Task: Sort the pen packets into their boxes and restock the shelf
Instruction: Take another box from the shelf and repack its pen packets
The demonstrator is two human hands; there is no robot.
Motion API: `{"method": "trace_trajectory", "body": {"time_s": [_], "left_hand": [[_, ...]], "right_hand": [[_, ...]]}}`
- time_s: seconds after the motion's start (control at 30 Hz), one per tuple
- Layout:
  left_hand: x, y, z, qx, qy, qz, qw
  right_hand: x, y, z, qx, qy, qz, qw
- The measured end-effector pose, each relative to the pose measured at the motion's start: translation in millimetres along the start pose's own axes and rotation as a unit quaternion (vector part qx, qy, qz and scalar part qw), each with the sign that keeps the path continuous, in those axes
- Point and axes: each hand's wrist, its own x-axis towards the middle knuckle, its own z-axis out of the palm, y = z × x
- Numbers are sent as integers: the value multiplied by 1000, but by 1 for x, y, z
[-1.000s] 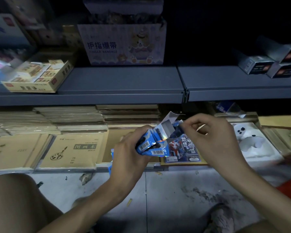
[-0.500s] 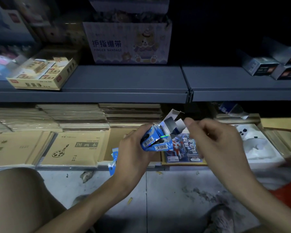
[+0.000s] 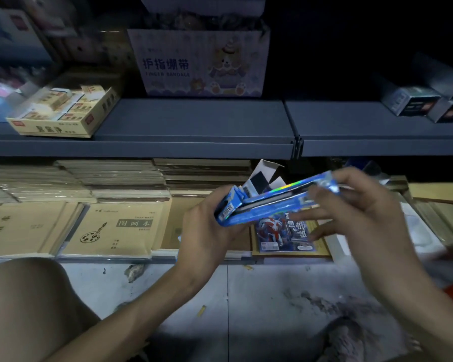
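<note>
Dim shop aisle, grey metal shelf (image 3: 194, 121) overhead: on my feed the person crouches over a stained tiled floor (image 3: 259, 296), a bare knee (image 3: 29, 304) at lower left. The left hand (image 3: 207, 239) has its grip curled round a small blue box (image 3: 229, 207) with a barcode on its end and white flaps standing open above it. The right hand (image 3: 361, 218), blurred by motion, closes its grip between thumb and forefinger on the far end of a long blue pen packet (image 3: 280, 202) with a rainbow foil stripe. Its other fingers spread straight below.

The packet runs slantwise between the two hands, its low end at the box mouth. I cannot tell whether that end is inside the box or only against it. Both hands hang in the air above a blue-and-red card pack (image 3: 277, 233) that lies flat among stacks of brown drawing books (image 3: 115, 231).

On the shelf I make out a yellow carton (image 3: 63, 111) of small packets at left, a pale carton (image 3: 199, 64) printed "FINGER BANDAGE" at centre, and grey boxes (image 3: 413, 100) at right.
</note>
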Motion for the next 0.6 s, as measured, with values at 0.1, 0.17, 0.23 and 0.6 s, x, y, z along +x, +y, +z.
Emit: {"method": "trace_trajectory", "body": {"time_s": [0.1, 0.17, 0.23, 0.6], "left_hand": [[1, -2, -2, -23, -7, -24, 999], [0, -3, -3, -23, -11, -29, 999], [0, -3, -4, -21, -11, -32, 999], [-5, -1, -1, -29, -28, -19, 999]], "right_hand": [[7, -9, -14, 43, 53, -34, 997], [15, -15, -24, 61, 97, -55, 992], [25, -15, -37, 67, 133, -55, 987], [30, -3, -42, -15, 175, -105, 979]]}}
